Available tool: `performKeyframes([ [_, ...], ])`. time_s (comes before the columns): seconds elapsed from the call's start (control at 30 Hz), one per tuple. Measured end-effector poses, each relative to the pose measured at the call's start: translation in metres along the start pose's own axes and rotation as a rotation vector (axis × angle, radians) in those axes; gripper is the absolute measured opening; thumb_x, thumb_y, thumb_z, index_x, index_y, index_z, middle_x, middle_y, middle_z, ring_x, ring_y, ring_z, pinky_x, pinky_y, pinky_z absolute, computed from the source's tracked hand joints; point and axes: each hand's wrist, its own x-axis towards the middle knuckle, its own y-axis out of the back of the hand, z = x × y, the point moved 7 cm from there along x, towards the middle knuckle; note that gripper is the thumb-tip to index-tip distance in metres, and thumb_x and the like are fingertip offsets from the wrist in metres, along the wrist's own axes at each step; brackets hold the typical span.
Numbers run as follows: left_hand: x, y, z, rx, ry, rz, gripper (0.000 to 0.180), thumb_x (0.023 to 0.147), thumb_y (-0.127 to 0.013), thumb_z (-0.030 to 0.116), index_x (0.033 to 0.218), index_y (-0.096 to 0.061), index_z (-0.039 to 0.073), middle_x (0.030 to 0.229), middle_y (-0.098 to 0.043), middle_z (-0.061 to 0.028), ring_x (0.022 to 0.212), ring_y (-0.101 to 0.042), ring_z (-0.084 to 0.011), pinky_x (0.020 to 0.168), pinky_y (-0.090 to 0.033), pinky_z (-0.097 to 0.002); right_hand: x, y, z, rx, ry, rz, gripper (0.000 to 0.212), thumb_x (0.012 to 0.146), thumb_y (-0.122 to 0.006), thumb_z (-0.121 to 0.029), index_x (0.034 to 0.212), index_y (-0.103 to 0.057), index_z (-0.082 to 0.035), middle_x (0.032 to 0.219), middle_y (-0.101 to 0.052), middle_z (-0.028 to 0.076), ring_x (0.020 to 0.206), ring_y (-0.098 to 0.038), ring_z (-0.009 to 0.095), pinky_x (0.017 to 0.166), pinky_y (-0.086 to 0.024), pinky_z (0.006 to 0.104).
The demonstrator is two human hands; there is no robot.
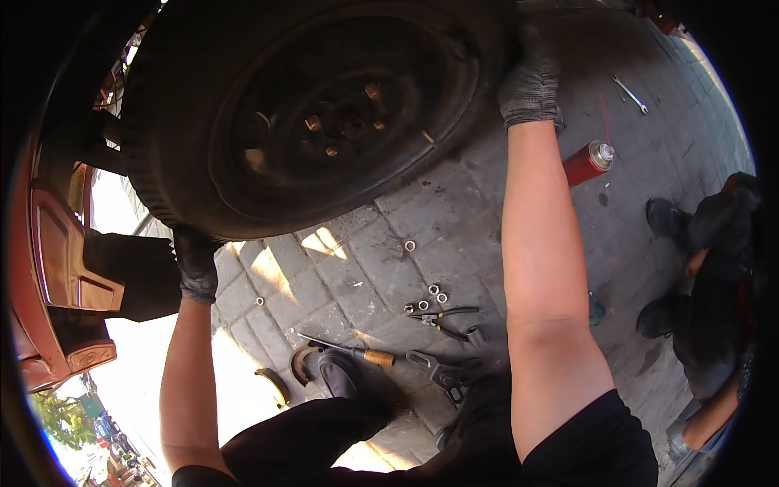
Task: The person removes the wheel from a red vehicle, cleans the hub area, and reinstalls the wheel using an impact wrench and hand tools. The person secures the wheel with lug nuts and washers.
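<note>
A large black car wheel [276,183] fills the upper part of the head view, its steel rim facing me. Several brassy nuts or stud ends [314,123] show around its hub. My left hand [195,264], in a dark work glove, holds the tyre at its lower left edge. On the right side of the tyre is my right hand [529,91], in a grey knit glove, gripping the edge. The fingers of both hands are partly lost in shadow against the rubber.
Loose nuts [423,305], pliers [442,321], a screwdriver [377,357] and a curved brake shoe [273,387] lie on the paving. A red spray can [588,164] and a wrench [630,95] are right. Another person [706,276] crouches far right; a red vehicle body [69,252] stands left.
</note>
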Motion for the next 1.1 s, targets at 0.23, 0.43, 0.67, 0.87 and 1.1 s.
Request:
performKeyframes([
  [0.23,-0.02,-0.035,0.03,0.125,0.0,-0.038,0.058,0.094,-0.048,0.043,0.141,-0.03,0.013,0.136,-0.042,-0.0072,0.118,-0.05,-0.0229,0.082,-0.056,-0.0422,-0.014,0.005,-0.007,-0.288,0.046,-0.046,0.047,0.088,-0.062,-0.03,0.122,-0.058,0.002,0.12,-0.06,0.006,0.107,-0.053,0.017,0.096,-0.04,0.0285],
  [0.43,-0.032,-0.048,0.048,0.116,-0.06,0.016,0.076,0.08,-0.073,0.037,0.139,-0.033,0.011,0.132,-0.045,-0.0082,0.115,-0.052,-0.0223,0.081,-0.056,-0.0395,-0.018,0.035,0.025,-0.344,-0.032,-0.051,0.06,0.086,-0.061,-0.044,0.127,-0.053,0.0,0.123,-0.058,0.008,0.112,-0.052,0.021,0.096,-0.04,0.0299],
  [0.67,-0.022,-0.053,0.055,0.371,-0.13,0.089,0.093,0.064,-0.087,0.028,0.136,-0.034,0.001,0.131,-0.048,-0.0111,0.112,-0.052,-0.0247,0.096,-0.045,-0.0343,-0.057,0.074,0.066,-0.475,-0.443,-0.06,0.074,0.081,-0.067,-0.044,0.14,-0.039,-0.008,0.133,-0.049,0.008,0.117,-0.048,0.023,0.093,-0.044,0.0392],
  [0.87,-0.016,-0.048,0.058,0.423,-0.095,0.115,0.088,0.063,-0.087,0.024,0.132,-0.039,-0.002,0.125,-0.053,-0.0118,0.111,-0.053,-0.0237,0.098,-0.043,-0.0342,-0.068,0.057,0.062,-0.481,-0.42,-0.204,0.076,0.072,-0.078,-0.039,0.131,-0.044,-0.004,0.118,-0.057,0.011,0.099,-0.057,0.022,0.068,-0.054,0.0372],
  [1.1,-0.015,-0.062,0.072,0.432,-0.236,0.106,0.081,0.065,-0.087,0.025,0.127,-0.044,-0.005,0.122,-0.056,-0.0128,0.11,-0.055,-0.023,0.096,-0.044,-0.0334,-0.06,0.05,0.054,-0.591,-0.232,-0.174,0.067,0.074,-0.076,-0.033,0.126,-0.047,-0.004,0.105,-0.06,0.01,0.085,-0.06,0.021,0.052,-0.055,0.0321],
])
